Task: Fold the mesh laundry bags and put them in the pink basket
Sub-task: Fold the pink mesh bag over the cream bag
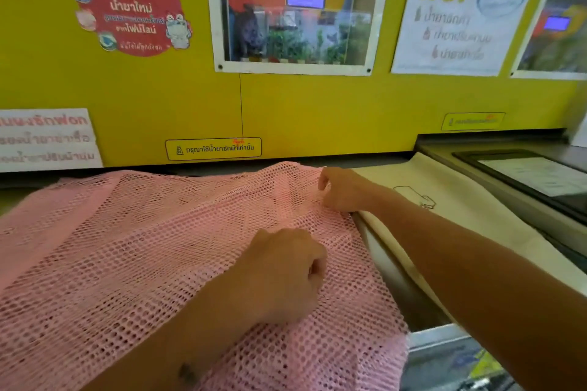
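A large pink mesh laundry bag (133, 247) lies spread flat over the machine top in front of me, filling the left and middle of the view. My left hand (286, 273) rests on the bag's right half as a loose fist, fingers curled and pressing the mesh down. My right hand (341, 189) is at the bag's far right corner, fingers pinching its edge. No pink basket is in view.
A cream cloth bag (451, 200) with a small line drawing lies to the right, under my right forearm. Beyond it is a machine lid with a dark panel (524, 178). A yellow wall (317, 105) with posters and stickers stands right behind.
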The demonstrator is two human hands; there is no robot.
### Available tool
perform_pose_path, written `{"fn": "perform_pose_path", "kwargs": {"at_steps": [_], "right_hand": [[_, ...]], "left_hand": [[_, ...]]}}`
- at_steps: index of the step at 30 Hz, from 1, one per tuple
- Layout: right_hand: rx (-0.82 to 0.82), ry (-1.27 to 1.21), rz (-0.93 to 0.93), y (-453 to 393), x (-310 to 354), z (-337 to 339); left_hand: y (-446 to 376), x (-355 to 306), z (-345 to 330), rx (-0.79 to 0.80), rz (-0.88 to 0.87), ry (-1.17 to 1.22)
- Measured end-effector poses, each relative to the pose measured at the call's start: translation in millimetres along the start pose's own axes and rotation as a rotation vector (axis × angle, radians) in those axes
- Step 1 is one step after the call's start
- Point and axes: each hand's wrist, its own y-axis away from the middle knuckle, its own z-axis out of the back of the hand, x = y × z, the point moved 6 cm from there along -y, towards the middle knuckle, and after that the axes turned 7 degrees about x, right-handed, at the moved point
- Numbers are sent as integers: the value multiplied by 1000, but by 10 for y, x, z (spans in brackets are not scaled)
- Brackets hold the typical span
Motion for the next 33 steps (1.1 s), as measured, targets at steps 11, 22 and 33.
{"fn": "perform_pose_path", "kwargs": {"at_steps": [11,22,33], "right_hand": [[-16,188,37,95,-156,172],[133,404,275,-62,-190,190],[81,442,583,-194,2,98]], "left_hand": [[52,-192,-62,-13,-17,76],[-69,-445,-260,92,376,-7],[-131,-575,-227,-34,673,-46]]}}
